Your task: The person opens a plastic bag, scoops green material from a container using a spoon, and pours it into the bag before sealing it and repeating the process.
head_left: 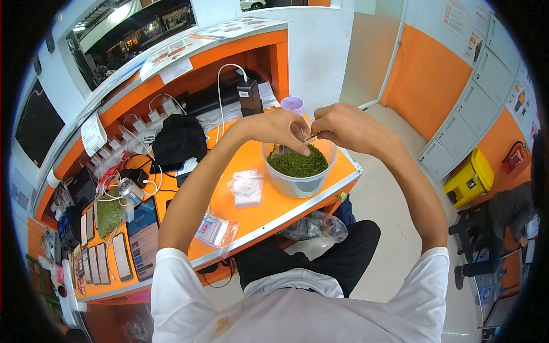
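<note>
A round clear tub (297, 187) stands near the table's right end, filled with fine green moss-like shreds (298, 164). Above its rim, my left hand (279, 130) curls its thumb and fingers around what looks like a small clear plastic bag (280, 150), partly hidden by the fingers. My right hand (347, 126) pinches the bag's edge beside the left fingertips. To the left of the tub lies a stack of small clear plastic bags (247, 190). Closer to my body rests a clear packet with blue and red print (213, 230).
An orange table (229, 166) with a metal edge runs leftward, carrying several phones (121, 257), a can (130, 191), a black cloth (180, 140) and cables. A purple cup (292, 104) stands behind the tub. Another person (506, 220) is at far right.
</note>
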{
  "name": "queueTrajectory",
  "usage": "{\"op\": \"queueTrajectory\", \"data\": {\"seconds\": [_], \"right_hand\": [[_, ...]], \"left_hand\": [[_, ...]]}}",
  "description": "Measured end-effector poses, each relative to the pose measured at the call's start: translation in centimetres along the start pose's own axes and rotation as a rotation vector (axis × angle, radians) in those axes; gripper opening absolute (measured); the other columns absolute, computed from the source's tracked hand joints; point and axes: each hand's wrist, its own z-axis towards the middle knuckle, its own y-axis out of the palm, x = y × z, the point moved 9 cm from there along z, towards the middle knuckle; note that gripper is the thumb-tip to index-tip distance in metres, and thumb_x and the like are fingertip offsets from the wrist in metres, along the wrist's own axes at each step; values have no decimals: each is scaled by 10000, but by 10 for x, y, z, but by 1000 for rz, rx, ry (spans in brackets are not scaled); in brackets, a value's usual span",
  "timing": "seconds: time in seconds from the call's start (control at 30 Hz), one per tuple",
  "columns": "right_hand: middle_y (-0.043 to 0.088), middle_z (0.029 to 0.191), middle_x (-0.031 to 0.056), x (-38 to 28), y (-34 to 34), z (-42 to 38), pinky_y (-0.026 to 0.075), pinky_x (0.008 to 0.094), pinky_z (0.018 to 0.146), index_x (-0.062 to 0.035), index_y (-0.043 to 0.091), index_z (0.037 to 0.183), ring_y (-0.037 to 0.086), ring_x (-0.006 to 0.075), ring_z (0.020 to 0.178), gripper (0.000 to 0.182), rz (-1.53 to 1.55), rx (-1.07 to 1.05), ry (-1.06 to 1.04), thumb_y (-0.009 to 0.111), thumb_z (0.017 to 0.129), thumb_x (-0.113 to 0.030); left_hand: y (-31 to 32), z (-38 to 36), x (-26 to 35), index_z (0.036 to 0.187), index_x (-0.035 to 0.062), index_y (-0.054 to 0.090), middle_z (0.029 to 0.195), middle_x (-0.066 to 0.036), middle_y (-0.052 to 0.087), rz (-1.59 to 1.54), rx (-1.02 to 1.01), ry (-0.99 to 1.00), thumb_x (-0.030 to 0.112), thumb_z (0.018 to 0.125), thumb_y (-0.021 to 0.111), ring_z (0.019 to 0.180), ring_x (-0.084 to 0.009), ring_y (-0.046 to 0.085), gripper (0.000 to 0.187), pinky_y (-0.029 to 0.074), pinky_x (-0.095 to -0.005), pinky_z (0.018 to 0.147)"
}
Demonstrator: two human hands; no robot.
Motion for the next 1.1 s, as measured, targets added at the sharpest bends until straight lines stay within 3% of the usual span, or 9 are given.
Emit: {"op": "queueTrajectory", "data": {"seconds": [0.03,0.17,0.23,0.27,0.33,0.43,0.83,1.03,1.1], "right_hand": [[696,893,136,-3,-7,0,529,445,749,-1,762,976,675,335,827,119,-1,0,-1,732,873,-52],[702,905,137,-7,-26,0,537,439,767,11,765,957,683,332,862,107,-22,-20,19,724,868,-34],[707,912,139,-4,-29,-1,539,438,775,18,764,949,686,331,872,102,-42,-4,49,721,867,-26],[713,922,148,-2,-31,-1,542,439,788,25,766,952,688,333,882,106,-36,24,58,720,866,-17],[719,931,156,-4,-37,-2,545,440,800,33,767,955,690,335,892,110,-32,53,68,719,864,-8],[725,942,175,-6,-46,-3,546,436,818,39,772,974,688,343,901,130,-41,55,137,715,861,8],[712,918,191,-12,-69,-10,537,421,784,60,761,965,678,339,860,135,-16,84,167,709,840,54],[723,915,166,-7,-83,-14,540,378,748,58,770,962,677,292,806,139,20,57,279,711,836,67],[736,913,150,-10,-87,-14,545,367,742,49,778,965,684,263,807,143,50,71,250,725,833,65]], "left_hand": [[4,0,4,1330,-71,614,1173,-205,719,-13,-13,9,485,761,874,1083,-297,700,837,549,-376,947],[10,0,17,1288,-49,627,1133,-167,697,-27,100,84,469,757,884,1072,-275,674,785,532,-370,950],[-2,-9,24,1233,-30,603,1124,-167,670,-84,354,93,412,791,877,1076,-281,655,683,517,-386,952],[4,-9,23,1233,-30,603,1124,-167,670,-83,355,92,412,791,877,1076,-281,655,683,517,-386,952],[-4,-16,23,1255,23,544,1088,-146,642,-71,569,167,355,832,856,999,-240,615,621,493,-376,910],[-4,-18,18,1282,18,520,1069,-156,648,-144,686,168,323,859,838,984,-238,634,611,507,-389,896],[-4,-29,18,1243,19,503,1094,-189,664,-156,748,190,283,901,814,1001,-274,661,533,520,-408,923],[-1,-29,16,1345,23,485,1202,-196,655,-228,733,197,298,903,812,1121,-271,644,615,493,-411,1001],[-2,-32,21,1288,16,479,1153,-179,630,-269,754,248,312,895,818,1083,-262,634,597,499,-396,963]]}}
